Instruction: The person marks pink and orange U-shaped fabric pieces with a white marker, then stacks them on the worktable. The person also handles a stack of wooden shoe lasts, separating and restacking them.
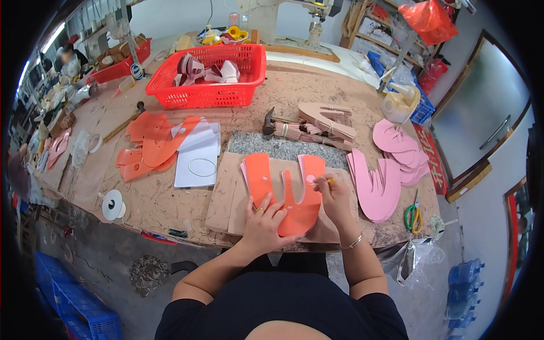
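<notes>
An orange pattern template (260, 175), cut with two upright arms and a narrow tongue between them, lies over matching pink pieces (302, 170) whose edges peek out at the side. My left hand (263, 224) rests flat on its lower left part, fingers spread. Pinched in my right hand (337, 201) is a thin yellow pencil (331, 181), mostly covered by the fingers. Its tip is by a round hole near the top of the template's right arm. Beneath everything sits a brown board (224, 207). A stack of pink U-shaped pieces (379, 195) lies right of my right hand.
More orange templates (161, 144) and white paper (192, 164) lie left. Behind are a hammer (270, 121), tied pink bundles (326, 122) and a red basket (207, 93). Scissors (413, 218) and pink cutouts (399, 147) lie right; a white spool (114, 205) sits by the front edge.
</notes>
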### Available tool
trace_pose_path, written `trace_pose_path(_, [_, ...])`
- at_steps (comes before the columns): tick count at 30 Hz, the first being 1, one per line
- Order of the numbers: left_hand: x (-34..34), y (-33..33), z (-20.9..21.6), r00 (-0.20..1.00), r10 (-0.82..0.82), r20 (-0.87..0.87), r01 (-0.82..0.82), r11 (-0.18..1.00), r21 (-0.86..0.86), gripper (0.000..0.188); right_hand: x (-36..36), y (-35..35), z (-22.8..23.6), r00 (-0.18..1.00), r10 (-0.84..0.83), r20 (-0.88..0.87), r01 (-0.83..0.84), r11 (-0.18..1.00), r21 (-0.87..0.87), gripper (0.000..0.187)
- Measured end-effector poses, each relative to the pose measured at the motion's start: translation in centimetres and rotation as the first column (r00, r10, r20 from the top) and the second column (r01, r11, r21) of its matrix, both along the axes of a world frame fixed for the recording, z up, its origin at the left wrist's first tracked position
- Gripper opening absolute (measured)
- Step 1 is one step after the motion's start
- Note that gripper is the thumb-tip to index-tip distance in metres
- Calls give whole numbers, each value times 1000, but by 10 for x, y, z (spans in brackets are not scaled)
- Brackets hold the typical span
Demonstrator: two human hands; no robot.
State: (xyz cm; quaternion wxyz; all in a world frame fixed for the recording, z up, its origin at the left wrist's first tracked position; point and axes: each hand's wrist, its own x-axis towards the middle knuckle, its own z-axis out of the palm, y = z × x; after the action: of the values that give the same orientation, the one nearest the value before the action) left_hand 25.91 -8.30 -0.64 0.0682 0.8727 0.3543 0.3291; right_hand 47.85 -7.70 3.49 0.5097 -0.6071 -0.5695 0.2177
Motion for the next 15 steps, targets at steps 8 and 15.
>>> trace_pose_path(8, [-20, 22, 16, 961, 150, 230, -11, 859, -512, 41, -2, -60, -9, 978, 122, 169, -157, 963, 217, 19])
trace_pose_path(15, [-77, 57, 38, 35, 542, 839, 434, 749, -502, 40, -28, -64, -22, 762, 291, 578, -403, 912, 72, 29])
